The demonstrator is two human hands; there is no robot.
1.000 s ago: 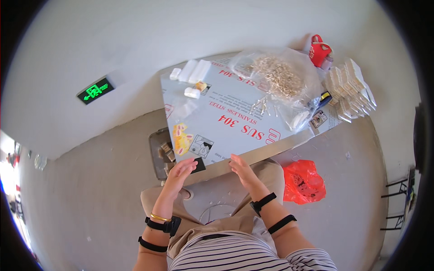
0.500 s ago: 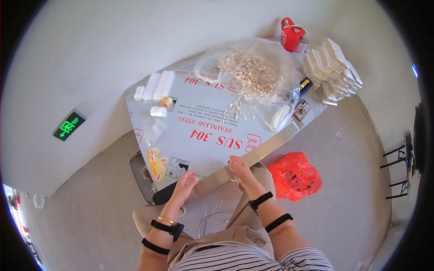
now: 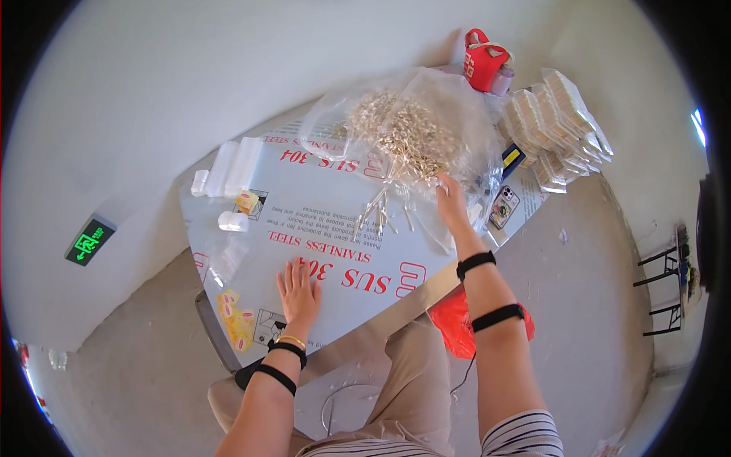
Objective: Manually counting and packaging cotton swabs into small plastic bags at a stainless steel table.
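Note:
A large clear plastic bag lies across the far side of the table, filled with a heap of cotton swabs. At the bag's near right edge is my right hand, its fingertips against the lower end of the heap. Its fingers point away from me and are partly hidden, so whether they grip anything does not show. Several loose cotton swabs are spread in front of the bag. My left hand rests palm down on the film-covered table top, fingers stretched and slightly apart, holding nothing.
Stacked clear packs stand at the far right, near a phone and a red holder. White cylindrical containers lie at the far left; yellow stickers sit nearer. A red plastic bag is below the table's front edge.
My right hand has moved from the table's front edge out to the swab bag. The left hand has moved forward and now lies flat on the table. The view has shifted slightly.

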